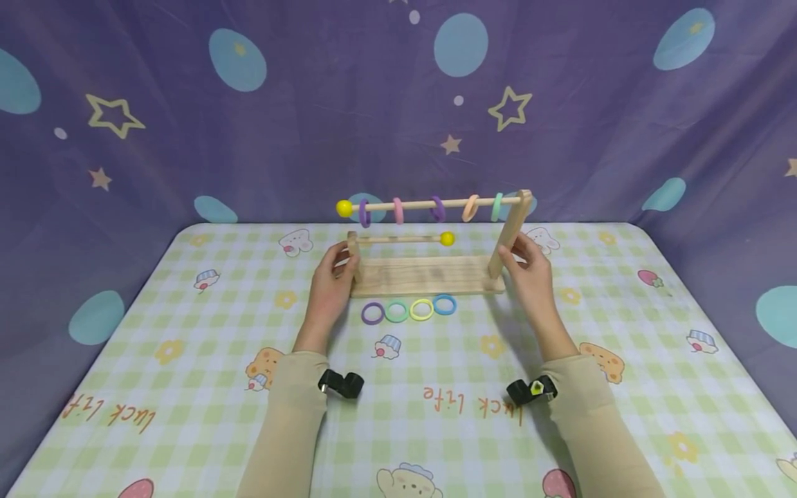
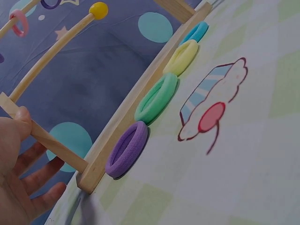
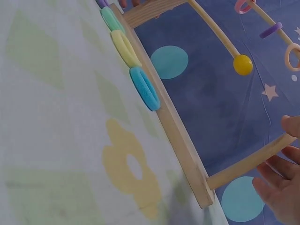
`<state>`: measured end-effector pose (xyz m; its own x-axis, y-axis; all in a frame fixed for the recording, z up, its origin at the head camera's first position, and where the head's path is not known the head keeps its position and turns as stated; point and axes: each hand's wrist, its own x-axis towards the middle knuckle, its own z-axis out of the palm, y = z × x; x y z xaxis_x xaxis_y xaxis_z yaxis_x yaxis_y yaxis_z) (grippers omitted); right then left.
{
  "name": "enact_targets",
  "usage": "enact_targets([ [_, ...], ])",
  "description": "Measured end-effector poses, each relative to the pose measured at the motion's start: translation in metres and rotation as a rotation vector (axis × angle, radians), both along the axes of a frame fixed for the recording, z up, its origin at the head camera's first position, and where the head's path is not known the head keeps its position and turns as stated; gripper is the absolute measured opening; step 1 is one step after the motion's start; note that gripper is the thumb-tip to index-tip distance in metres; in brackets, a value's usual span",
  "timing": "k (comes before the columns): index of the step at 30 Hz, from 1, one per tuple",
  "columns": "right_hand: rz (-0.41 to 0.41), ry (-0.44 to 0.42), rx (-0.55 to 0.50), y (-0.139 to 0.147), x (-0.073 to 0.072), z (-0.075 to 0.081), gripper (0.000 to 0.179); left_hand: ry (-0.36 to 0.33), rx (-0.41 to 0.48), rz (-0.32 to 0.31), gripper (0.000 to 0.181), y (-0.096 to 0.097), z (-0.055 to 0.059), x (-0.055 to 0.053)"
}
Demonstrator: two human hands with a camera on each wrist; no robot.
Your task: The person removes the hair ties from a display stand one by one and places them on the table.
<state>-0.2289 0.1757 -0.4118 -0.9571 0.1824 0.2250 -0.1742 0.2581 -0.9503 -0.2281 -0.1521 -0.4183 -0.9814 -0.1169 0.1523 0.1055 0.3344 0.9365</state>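
Note:
A wooden rack (image 1: 429,275) stands on the table, with a short post on the left and a tall post on the right. My left hand (image 1: 333,280) holds the short post, thumb on its near side. The tall post is gripped by my right hand (image 1: 529,273) between thumb and fingers. Hair ties in purple, pink, peach (image 1: 470,207) and green hang from the upper rod. The lower rod (image 1: 398,240) is bare, with a yellow ball at its tip. Before the base lie a purple hair tie (image 2: 127,150), a green one (image 2: 156,98), a yellow one (image 3: 125,49) and a blue one (image 3: 145,89).
A checked tablecloth (image 1: 436,443) with printed cartoons covers the table. Behind the rack hangs a purple curtain (image 1: 349,117) with stars and blue ovals. Each wrist wears a black camera strap (image 1: 341,383).

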Motion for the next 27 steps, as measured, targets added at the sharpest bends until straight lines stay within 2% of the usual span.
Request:
enact_targets([
  [8, 0.021, -0.004, 0.013, 0.003, -0.003, -0.001, 0.052, -0.007, 0.019, -0.002, 0.045, 0.003, 0.0, -0.003],
  [15, 0.054, 0.037, -0.003, 0.006, -0.005, 0.002, 0.045, 0.011, 0.006, -0.005, 0.045, 0.004, -0.001, -0.004],
  [23, 0.082, 0.039, 0.003, -0.006, 0.009, 0.027, 0.04, 0.021, -0.037, 0.006, 0.044, -0.003, 0.0, -0.002],
  [27, 0.066, 0.026, 0.026, -0.008, 0.011, 0.028, 0.039, 0.06, -0.052, 0.051, 0.04, -0.003, 0.005, 0.001],
])
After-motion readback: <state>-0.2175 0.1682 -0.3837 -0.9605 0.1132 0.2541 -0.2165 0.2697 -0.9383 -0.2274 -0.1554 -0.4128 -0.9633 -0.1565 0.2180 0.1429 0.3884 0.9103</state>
